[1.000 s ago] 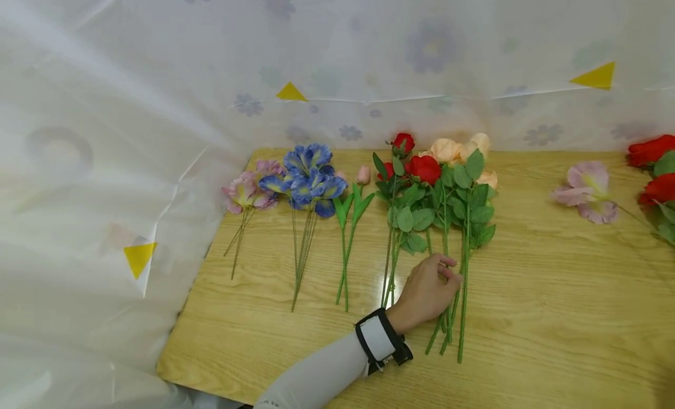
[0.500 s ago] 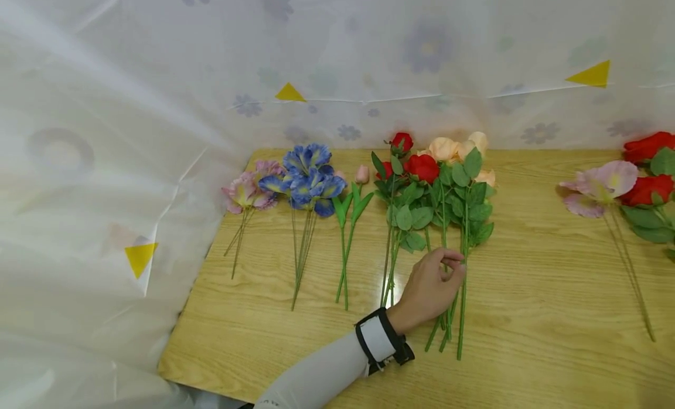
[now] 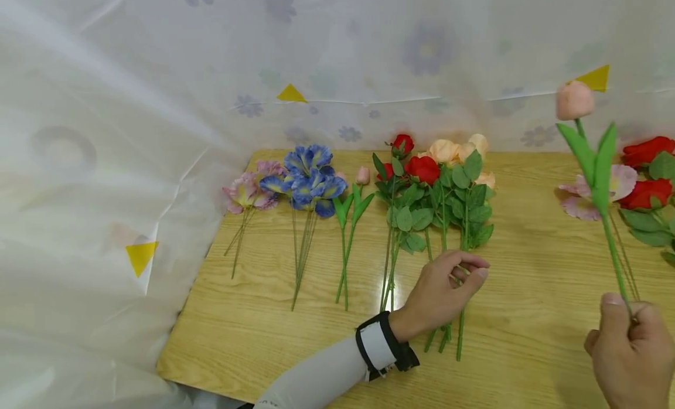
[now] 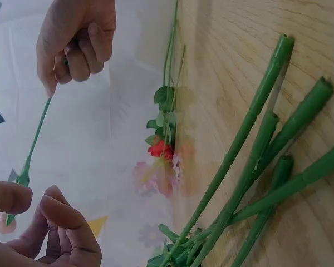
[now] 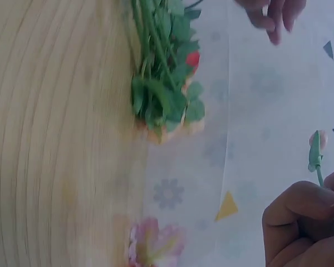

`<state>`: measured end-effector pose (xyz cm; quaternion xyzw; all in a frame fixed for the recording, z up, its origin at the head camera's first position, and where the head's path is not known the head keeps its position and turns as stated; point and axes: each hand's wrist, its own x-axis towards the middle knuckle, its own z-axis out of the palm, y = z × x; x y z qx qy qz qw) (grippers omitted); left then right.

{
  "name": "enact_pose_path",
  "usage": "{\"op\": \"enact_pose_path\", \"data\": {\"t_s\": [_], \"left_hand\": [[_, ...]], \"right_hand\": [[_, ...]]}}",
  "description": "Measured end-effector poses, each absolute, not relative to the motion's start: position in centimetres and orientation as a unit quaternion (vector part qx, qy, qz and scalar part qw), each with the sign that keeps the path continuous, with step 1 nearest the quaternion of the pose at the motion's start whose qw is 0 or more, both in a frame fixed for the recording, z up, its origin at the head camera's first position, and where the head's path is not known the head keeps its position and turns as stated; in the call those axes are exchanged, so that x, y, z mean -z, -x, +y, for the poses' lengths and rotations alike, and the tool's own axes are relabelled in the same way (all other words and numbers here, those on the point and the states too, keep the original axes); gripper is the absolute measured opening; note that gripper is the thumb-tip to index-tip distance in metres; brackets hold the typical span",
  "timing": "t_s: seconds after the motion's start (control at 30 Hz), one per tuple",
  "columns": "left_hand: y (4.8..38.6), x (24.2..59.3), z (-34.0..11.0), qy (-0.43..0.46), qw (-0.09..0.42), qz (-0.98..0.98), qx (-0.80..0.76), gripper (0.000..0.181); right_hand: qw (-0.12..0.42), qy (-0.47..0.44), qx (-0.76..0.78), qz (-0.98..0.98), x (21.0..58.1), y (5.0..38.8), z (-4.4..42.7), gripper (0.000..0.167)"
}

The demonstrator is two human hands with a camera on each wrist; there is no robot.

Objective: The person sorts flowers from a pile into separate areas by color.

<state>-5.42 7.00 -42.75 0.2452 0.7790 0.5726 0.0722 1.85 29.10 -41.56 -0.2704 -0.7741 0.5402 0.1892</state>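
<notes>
A pink tulip [image 3: 575,101] with green leaves stands upright in my right hand [image 3: 633,353], its stem pinched between thumb and fingers. My left hand [image 3: 445,292] hovers over the green stems [image 4: 234,161] of the roses, fingers loosely bent. In the left wrist view a gap shows between its thumb and fingertips, with nothing held there. Beneath and beyond it lie red roses [image 3: 423,169] and peach roses [image 3: 445,150]. The right wrist view shows the tulip's bud [image 5: 318,139] above my right fingers.
On the wooden table [image 3: 527,268], pink-purple flowers [image 3: 245,191], blue irises [image 3: 311,177] and pink tulips [image 3: 362,176] lie in separate groups at left. More red roses [image 3: 648,195] and a pale purple flower [image 3: 622,181] lie at right. A translucent curtain [image 3: 369,57] hangs behind.
My right hand has come into the head view from the right with the tulip. My left hand has shifted slightly right, and its fingers extend more. The purple flower at right moved earlier.
</notes>
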Motion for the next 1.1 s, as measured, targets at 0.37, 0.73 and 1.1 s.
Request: {"op": "enact_pose_path", "data": {"t_s": [0.37,0.73,1.1], "left_hand": [[5.0,41.8,6.6,-0.248,0.080,0.750,-0.609,0.030],[4.8,41.6,6.3,-0.259,0.102,0.694,-0.664,0.027],[4.7,41.6,6.2,-0.289,0.048,0.690,-0.662,0.020]], "right_hand": [[0.088,0.050,-0.695,-0.712,43.3,-2.4,22.3,0.033],[0.058,-0.046,-0.685,-0.725,43.0,-1.9,20.0,0.035],[0.027,0.013,-0.578,-0.816,42.9,-2.3,19.9,0.036]]}}
